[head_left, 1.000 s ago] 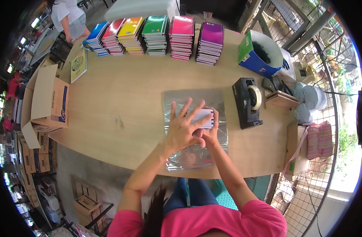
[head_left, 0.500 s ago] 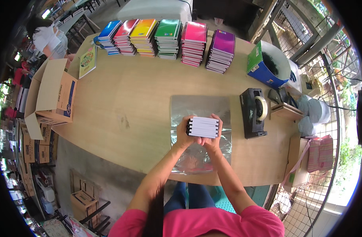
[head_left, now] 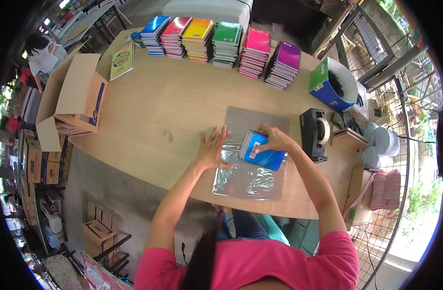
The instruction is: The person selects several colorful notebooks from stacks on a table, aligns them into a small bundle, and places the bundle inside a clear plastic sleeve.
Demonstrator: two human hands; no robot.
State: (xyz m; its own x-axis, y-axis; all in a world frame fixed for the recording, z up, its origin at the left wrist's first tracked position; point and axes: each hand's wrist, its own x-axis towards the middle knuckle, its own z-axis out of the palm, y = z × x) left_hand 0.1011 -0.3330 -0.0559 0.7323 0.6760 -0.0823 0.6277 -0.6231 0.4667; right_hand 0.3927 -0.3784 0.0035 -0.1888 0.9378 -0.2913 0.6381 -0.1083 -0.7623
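A small stack of spiral notebooks [head_left: 269, 158], blue cover on top, lies on a clear plastic sheet [head_left: 245, 186] near the table's front. My right hand [head_left: 272, 140] grips the stack along its far side, thumb across the top cover by a white label. My left hand [head_left: 213, 151] is off the stack, fingers spread, at the left edge of the plastic. Along the far edge stand notebook piles: blue [head_left: 156, 25], red [head_left: 177, 27], yellow [head_left: 197, 30], green [head_left: 226, 34], pink [head_left: 257, 41] and purple [head_left: 286, 54].
A black tape dispenser [head_left: 314, 135] stands right of the plastic. Behind it is a blue-green box [head_left: 333, 89] holding dark material. An opened cardboard box [head_left: 79, 92] sits at the left edge, near a yellow-green book [head_left: 122, 62]. A person [head_left: 45, 55] is in the far left background.
The stack, held edge-up between both hands before, now lies flat with its blue cover up, further right. My left hand has let go and moved left; the right hand keeps its hold.
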